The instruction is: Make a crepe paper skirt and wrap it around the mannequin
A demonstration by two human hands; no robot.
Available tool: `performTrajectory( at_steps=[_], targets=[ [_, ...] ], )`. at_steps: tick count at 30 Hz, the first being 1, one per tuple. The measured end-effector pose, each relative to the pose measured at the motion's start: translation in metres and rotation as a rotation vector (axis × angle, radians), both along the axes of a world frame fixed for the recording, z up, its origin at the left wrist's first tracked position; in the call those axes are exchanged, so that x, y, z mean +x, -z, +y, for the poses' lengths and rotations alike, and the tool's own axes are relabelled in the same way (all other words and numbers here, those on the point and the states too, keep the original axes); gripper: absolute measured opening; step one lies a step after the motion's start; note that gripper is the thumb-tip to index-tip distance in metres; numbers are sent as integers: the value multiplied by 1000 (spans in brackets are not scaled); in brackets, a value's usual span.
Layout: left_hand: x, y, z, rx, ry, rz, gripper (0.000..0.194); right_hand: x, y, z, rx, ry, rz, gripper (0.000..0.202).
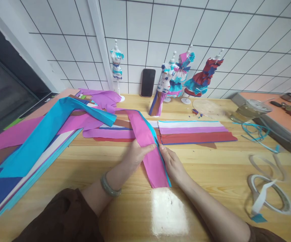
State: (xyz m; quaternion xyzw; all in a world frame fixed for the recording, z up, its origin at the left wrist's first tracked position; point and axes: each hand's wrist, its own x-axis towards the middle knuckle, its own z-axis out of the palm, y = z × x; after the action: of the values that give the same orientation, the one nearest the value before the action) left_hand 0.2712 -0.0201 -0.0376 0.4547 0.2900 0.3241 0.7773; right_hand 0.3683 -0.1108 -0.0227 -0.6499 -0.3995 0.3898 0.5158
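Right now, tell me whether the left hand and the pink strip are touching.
Touching: the head view shows the left hand with its thumb lying across the pink strip.

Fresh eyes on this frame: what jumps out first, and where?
Probably the pink strip at center, gripped by the left hand, with the right hand at its blue edge. Then the bright blue strip draped over the colored sheets at left, and the four small mannequins in front of the tiled wall.
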Motion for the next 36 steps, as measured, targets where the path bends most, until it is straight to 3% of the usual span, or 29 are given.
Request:
performTrajectory(
  at_steps=[16, 25, 32, 36],
  targets=[
    [0, -5, -2, -87, 24, -65, 40, 0, -2, 1, -10, -3, -15, 43],
    [-5, -23, 14, -365, 102, -191, 25, -3, -4, 0, -41, -16, -66, 42],
    [-5, -13, 18, -261, 32, -198, 24, -4, -1, 0, -39, -61, -79, 42],
    [-4, -13, 17, -250, -8, -168, 26, -3, 1, 0, -29, -65, -46, 41]
  ],
)
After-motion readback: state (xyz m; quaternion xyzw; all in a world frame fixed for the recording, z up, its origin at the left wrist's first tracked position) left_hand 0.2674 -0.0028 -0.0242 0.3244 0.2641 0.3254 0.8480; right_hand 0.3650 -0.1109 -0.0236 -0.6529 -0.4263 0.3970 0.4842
